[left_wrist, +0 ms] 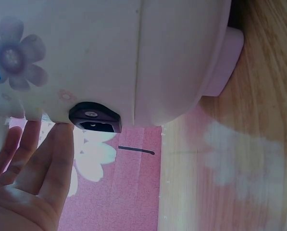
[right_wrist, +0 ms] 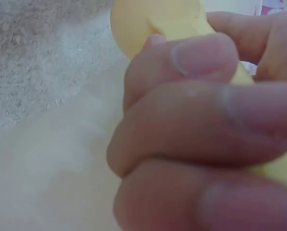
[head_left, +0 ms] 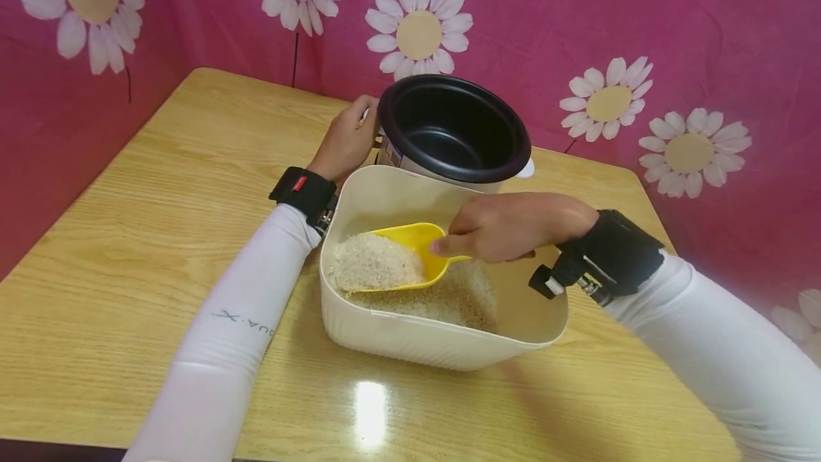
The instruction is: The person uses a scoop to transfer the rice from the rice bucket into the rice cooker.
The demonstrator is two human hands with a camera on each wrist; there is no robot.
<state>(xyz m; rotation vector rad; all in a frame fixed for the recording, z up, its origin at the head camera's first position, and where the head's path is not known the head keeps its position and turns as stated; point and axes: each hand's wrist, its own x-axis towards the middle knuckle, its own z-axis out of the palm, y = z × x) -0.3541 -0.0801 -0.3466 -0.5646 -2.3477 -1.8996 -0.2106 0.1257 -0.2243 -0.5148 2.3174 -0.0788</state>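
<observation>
My right hand (head_left: 513,227) grips the handle of a yellow scoop (head_left: 420,235) heaped with rice (head_left: 375,262). In the right wrist view the fingers (right_wrist: 181,125) curl round that handle. The scoop is inside a cream bin (head_left: 410,337), over more loose rice (head_left: 462,299). Behind the bin stands a rice cooker (left_wrist: 181,57), lidless, its black inner pot (head_left: 449,130) bare inside. My left hand (head_left: 346,137) holds the cooker's left side. In the left wrist view its fingertips reach up to the white body beside a dark power socket (left_wrist: 93,118).
Bin and cooker stand close together on a light wooden table (head_left: 160,234). A pink cloth (head_left: 526,20) with white daisies hangs behind the table and along its sides. The cooker's white right lug (head_left: 527,170) juts out over the table.
</observation>
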